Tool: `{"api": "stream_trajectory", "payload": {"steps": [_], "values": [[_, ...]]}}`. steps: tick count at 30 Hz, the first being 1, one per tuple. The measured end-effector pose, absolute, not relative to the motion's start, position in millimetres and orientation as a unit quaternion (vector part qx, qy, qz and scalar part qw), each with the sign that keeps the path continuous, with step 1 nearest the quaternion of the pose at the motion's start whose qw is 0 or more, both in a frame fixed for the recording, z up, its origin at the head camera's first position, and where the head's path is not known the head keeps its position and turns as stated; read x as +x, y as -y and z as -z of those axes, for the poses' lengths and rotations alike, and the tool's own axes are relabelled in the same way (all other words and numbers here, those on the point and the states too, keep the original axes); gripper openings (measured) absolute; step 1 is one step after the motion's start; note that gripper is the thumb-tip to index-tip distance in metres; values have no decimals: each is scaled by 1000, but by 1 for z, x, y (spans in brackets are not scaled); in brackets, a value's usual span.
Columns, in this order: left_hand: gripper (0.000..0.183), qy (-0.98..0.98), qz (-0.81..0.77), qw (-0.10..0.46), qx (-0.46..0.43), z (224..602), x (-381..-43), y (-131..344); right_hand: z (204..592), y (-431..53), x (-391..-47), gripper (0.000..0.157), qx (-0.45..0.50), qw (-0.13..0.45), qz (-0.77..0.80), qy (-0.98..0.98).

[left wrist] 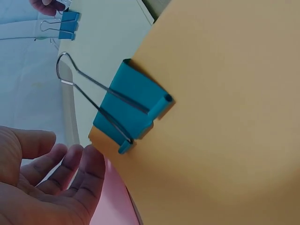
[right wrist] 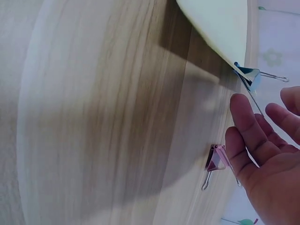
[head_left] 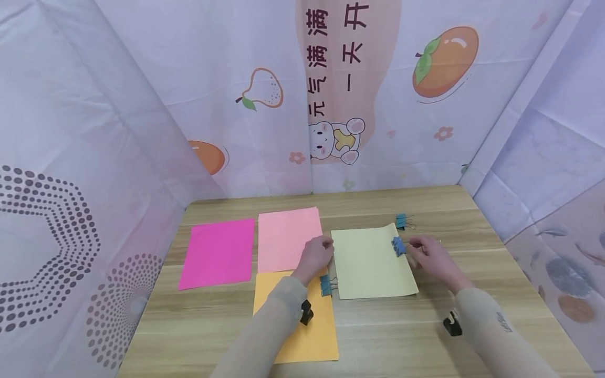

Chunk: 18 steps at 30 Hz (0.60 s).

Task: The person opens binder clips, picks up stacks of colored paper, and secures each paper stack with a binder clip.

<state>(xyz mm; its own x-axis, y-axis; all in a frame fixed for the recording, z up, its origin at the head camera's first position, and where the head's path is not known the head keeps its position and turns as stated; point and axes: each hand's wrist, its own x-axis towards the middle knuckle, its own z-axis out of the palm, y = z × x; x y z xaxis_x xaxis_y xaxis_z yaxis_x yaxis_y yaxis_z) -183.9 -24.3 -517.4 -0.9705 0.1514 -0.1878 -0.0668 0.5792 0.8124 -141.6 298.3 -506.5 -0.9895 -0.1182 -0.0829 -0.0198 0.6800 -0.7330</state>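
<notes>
And the right hand [head_left: 432, 257] is hanging just beside a blue metal binder clip [head_left: 399, 246], thumb and fingers loosely parted; whether they're touching its wire handle, one can't tell. That clip is biting the right edge of the square pale-yellow paper [head_left: 373, 265]. The left hand [head_left: 315, 256], relaxed and holding nothing, is hovering near a teal metal binder clip [head_left: 326, 285], which is clamping the bright orange paper's [head_left: 314, 336] corner.
</notes>
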Motion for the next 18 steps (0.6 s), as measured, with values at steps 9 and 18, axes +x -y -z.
{"api": "stream_trajectory", "payload": {"steps": [9,18], "values": [[29,-883,-458,94,32,513,-187,43,503,-302,-135,32,-36,57,375,-924],[32,-919,-389,59,34,505,-187,66,499,-307,-130,32,-39,59,373,-925]]}}
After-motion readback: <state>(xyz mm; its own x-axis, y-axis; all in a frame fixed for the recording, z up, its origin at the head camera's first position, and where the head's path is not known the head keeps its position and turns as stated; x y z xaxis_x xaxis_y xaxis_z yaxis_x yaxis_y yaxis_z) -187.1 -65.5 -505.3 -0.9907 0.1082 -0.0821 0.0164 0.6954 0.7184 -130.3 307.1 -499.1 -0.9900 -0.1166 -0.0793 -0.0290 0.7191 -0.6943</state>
